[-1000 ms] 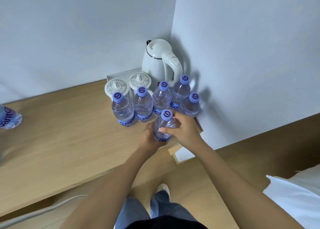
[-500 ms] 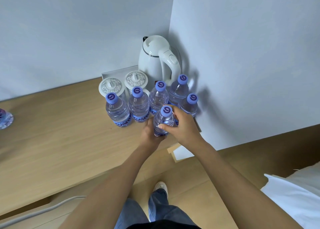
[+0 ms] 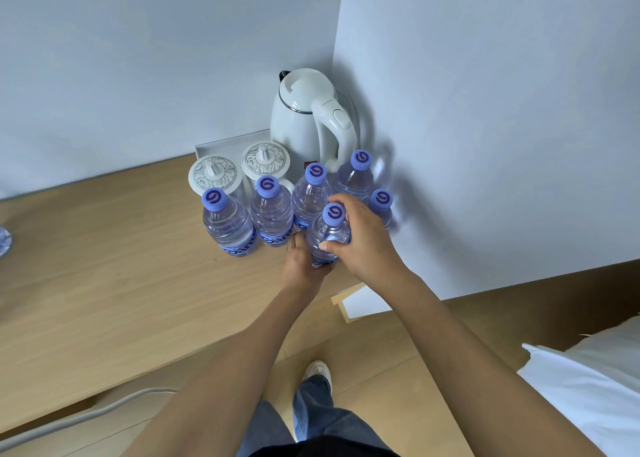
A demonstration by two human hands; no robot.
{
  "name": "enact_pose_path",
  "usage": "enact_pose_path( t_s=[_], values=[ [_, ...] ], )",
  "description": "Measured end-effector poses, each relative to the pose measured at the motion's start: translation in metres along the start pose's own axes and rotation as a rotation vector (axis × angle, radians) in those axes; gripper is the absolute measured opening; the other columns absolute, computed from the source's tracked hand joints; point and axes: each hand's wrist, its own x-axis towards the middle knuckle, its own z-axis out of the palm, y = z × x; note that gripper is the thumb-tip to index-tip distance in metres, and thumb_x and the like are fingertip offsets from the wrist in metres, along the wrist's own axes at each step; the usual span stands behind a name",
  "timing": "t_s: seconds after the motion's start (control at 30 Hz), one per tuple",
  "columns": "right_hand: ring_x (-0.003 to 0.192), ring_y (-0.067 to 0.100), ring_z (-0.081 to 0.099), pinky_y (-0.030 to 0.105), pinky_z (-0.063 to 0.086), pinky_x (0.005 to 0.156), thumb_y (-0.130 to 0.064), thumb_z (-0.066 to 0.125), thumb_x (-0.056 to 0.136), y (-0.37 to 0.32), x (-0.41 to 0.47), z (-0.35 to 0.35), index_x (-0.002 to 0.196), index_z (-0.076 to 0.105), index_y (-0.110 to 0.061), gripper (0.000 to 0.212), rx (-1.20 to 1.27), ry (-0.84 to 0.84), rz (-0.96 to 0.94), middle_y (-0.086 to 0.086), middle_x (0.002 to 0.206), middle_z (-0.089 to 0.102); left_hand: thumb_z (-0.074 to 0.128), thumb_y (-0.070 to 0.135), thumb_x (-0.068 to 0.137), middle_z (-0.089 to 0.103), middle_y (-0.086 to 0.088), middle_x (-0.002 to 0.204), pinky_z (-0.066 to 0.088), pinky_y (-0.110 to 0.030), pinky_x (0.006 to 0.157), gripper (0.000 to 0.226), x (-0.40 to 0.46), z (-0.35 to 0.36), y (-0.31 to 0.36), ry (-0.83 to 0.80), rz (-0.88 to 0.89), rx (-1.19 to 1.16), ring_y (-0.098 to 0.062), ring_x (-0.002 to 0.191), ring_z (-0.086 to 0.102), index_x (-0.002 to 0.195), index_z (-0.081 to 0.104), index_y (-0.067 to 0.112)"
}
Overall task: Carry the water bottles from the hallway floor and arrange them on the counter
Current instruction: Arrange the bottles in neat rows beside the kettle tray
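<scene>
Head view: both hands on the front water bottle (image 3: 329, 236), same as a second ago. Right hand (image 3: 360, 240) is wrapped round its shoulder, thumb on the near side, fingers behind the cap. Left hand (image 3: 304, 261) cups the lower body from the left; its fingertips are hidden behind the bottle, so how tightly it grips is unclear, but it's holding.

Change over the last second: small. The bottle has stayed in the same slot relative to the cluster, and the grip hasn't opened. Most of the apparent shift looks like head motion. Can't tell whether its base is touching the wooden counter (image 3: 114, 283); the hands hide it.

Five other bottles already stand upright: three in a row, leftmost bottle (image 3: 228, 226) at the end, then two by the wall, with the rear bottle (image 3: 355, 177) just in front of the white kettle (image 3: 304, 124). Two lidded cups (image 3: 213, 179) on a white tray (image 3: 221, 145) sit behind the row.

Read: placement is settling, not finished. Release is still pending. Another bottle is partly visible at the far left edge (image 3: 4, 242), well apart, so arranging probably isn't done.
</scene>
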Motion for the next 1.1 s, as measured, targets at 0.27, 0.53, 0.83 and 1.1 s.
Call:
enact_pose_path(
  t_s=[0.27, 0.53, 0.83, 1.1],
  values=[
    [0.104, 0.019, 0.057, 0.033, 0.048, 0.088, -0.002, 0.080, 0.072, -0.003, -0.002, -0.004, 0.111, 0.052, -0.012, 0.049, -0.019, 0.006, 0.007, -0.003, 0.108, 0.058, 0.084, 0.007, 0.068, 0.042, -0.019, 0.128, 0.040, -0.028, 0.090, 0.074, 0.001, 0.003, 0.001, -0.001, -0.054, 0.019, -0.029, 0.118, 0.046, 0.127, 0.040, -0.004],
    [0.111, 0.015, 0.055, 0.027, 0.046, 0.094, -0.007, 0.081, 0.071, -0.006, -0.003, -0.005, 0.122, 0.052, -0.015, 0.059, -0.035, -0.017, -0.022, -0.001, 0.119, 0.058, 0.087, 0.010, 0.065, 0.044, -0.016, 0.134, 0.041, -0.036, 0.099, 0.087, -0.003, -0.011, 0.009, -0.096, -0.035, 0.036, -0.027, 0.125, 0.042, 0.135, 0.036, 0.000],
    [0.106, 0.008, 0.052, 0.019, 0.040, 0.091, -0.014, 0.079, 0.079, -0.062, 0.001, 0.018, 0.129, 0.056, -0.012, 0.055, 0.035, 0.160, -0.248, -0.003, 0.122, 0.059, 0.073, 0.012, 0.083, 0.057, -0.005, 0.128, 0.034, -0.017, 0.092, 0.050, -0.039, -0.084, -0.001, 0.123, -0.126, -0.097, -0.017, 0.123, 0.050, 0.127, 0.052, 0.004],
    [0.124, 0.011, 0.052, 0.022, 0.038, 0.103, -0.017, 0.076, 0.083, -0.141, 0.006, 0.098, 0.131, 0.054, -0.012, 0.053, 0.138, -0.053, -0.379, -0.001, 0.132, 0.058, 0.072, 0.015, 0.084, 0.058, -0.003, 0.126, 0.043, -0.033, 0.101, 0.047, -0.073, -0.197, -0.023, 0.446, -0.180, -0.131, -0.011, 0.119, 0.051, 0.127, 0.053, 0.007]
  ],
)
